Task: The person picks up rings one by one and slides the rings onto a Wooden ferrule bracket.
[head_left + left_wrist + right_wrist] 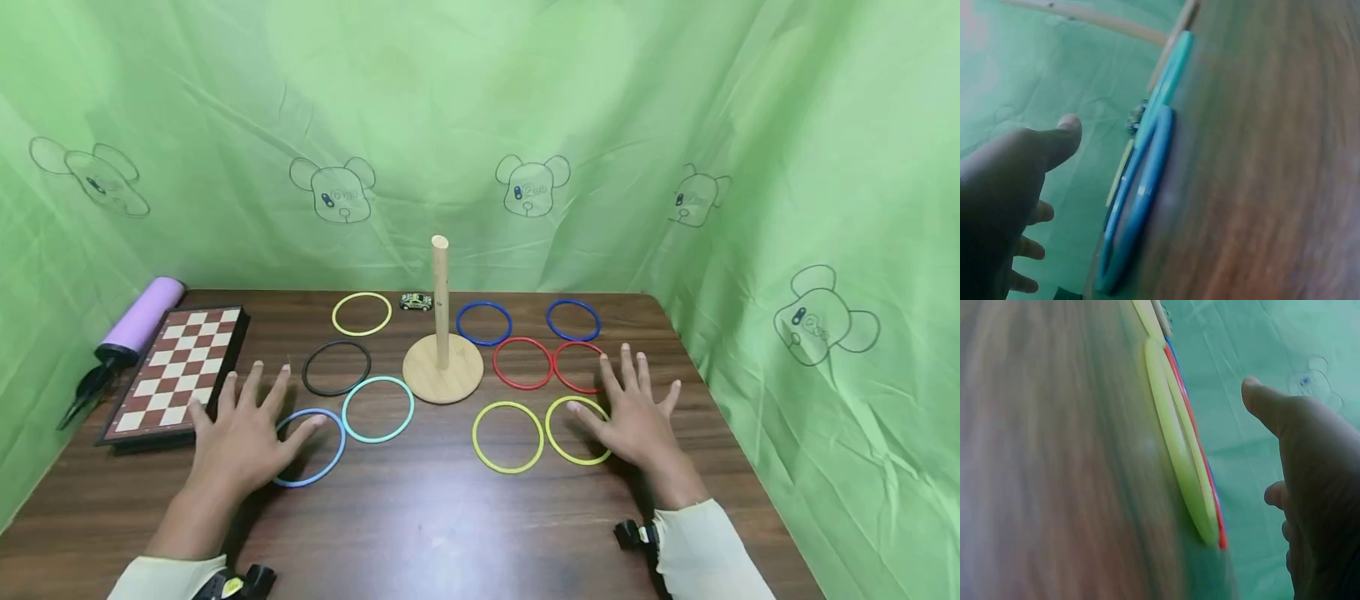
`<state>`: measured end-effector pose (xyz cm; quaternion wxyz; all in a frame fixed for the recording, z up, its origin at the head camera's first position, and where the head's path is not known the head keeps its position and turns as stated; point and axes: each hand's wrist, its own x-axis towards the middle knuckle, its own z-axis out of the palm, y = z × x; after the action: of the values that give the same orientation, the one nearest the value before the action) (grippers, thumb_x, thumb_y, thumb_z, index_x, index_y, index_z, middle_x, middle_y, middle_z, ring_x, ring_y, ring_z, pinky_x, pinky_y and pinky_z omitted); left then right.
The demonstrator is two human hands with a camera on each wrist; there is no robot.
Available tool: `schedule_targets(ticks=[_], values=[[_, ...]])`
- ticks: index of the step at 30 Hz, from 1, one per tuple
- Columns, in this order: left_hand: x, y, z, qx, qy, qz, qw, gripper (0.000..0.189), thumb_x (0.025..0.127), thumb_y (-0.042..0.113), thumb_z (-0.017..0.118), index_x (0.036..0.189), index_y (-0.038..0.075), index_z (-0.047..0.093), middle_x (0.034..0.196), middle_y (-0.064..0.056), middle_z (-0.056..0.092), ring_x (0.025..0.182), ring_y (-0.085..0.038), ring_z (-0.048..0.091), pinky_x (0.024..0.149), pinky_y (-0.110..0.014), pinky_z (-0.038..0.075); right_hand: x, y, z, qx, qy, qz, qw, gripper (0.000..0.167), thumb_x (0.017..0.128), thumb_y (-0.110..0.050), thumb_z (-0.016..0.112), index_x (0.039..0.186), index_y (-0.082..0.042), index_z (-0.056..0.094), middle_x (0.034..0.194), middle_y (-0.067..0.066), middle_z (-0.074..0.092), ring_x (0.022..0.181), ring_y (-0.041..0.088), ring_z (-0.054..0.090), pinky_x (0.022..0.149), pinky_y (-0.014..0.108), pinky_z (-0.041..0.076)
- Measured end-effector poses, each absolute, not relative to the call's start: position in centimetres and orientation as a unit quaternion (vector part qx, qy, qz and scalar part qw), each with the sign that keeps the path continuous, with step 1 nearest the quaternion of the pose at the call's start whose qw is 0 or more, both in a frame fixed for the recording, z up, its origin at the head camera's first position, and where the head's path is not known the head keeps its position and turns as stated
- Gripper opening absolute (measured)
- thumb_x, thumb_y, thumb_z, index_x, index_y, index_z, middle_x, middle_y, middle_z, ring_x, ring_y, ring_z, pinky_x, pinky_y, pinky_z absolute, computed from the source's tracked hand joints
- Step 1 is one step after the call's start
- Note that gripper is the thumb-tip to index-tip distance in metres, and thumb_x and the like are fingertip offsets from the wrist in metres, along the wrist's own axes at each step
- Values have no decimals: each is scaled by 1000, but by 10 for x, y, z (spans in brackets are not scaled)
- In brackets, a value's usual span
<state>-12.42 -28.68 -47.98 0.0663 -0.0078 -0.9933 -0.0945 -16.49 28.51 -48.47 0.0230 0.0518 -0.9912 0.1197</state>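
Ten rings are counted on the desk (442, 517), all lying flat around one wooden peg stand (442, 383). To the stand's left, four are seen: one pale yellow ring (362, 335) farthest back, one black ring (304, 371), one teal ring (377, 441) and one light blue ring (344, 439) farthest forward. To its right, six are laid in pairs: two dark blue rings (483, 303) at the back, two red rings (522, 387) in the middle, two yellow-green rings (508, 472) nearest the front.

The left hand (243, 437) is held above the desk, left and forward of the stand, its grip spread wide with nothing held; part of the light blue ring is covered by it in the head view. The right hand (637, 417) is held likewise to the stand's right, its grip spread and unloaded, with one red and one yellow-green ring partly covered.

One toy car (416, 302) is placed behind the stand, slightly left. One chessboard (180, 367) is set well to the stand's left, and beyond it lies one purple cylinder (142, 317) with a black end.

The desk is dark, wood-grained and glossy, enclosed behind and at both sides by green cloth (442, 100) printed with outlined animal heads.
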Motion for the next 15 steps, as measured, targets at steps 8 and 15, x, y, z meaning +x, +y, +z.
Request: schedule_targets(ticks=[8, 15], values=[[-156, -281, -482, -27, -994, -95, 51, 100, 98, 82, 54, 172, 17, 35, 174, -32, 27, 152, -67, 29, 113, -95, 15, -188, 247, -485, 86, -985, 144, 33, 107, 96, -86, 53, 175, -19, 28, 186, 11, 0, 173, 42, -3, 120, 89, -13], [-183, -277, -487, -42, -995, -93, 20, 102, 98, 83, 52, 173, 16, 33, 175, -32, 26, 153, -68, 27, 116, -95, 14, -200, 217, -487, 117, -983, 137, 35, 103, 98, -87, 48, 175, -21, 29, 187, 9, 4, 173, 40, 4, 120, 91, -4]])
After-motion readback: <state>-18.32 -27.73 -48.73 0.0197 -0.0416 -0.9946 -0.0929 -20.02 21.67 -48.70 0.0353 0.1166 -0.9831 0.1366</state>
